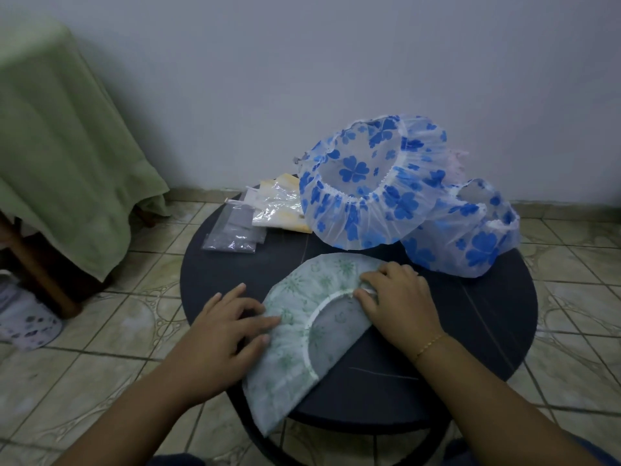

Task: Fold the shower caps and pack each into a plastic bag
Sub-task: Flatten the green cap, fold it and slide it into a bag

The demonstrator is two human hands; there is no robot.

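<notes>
Lay folded in half near the front of the round dark table [470, 317], the green-patterned shower cap [295, 334], one end overhanging the edge; pinned flat, probably to keep the crease, by the left hand [232, 331] with straight fingers on its curved side. Pinched the gathered elastic rim, the right hand [396, 301], seemingly to start another fold; waited behind, two blue-flowered shower caps [363, 193] still puffed open, beside the clear plastic bags [235, 230] within easy reach.
</notes>
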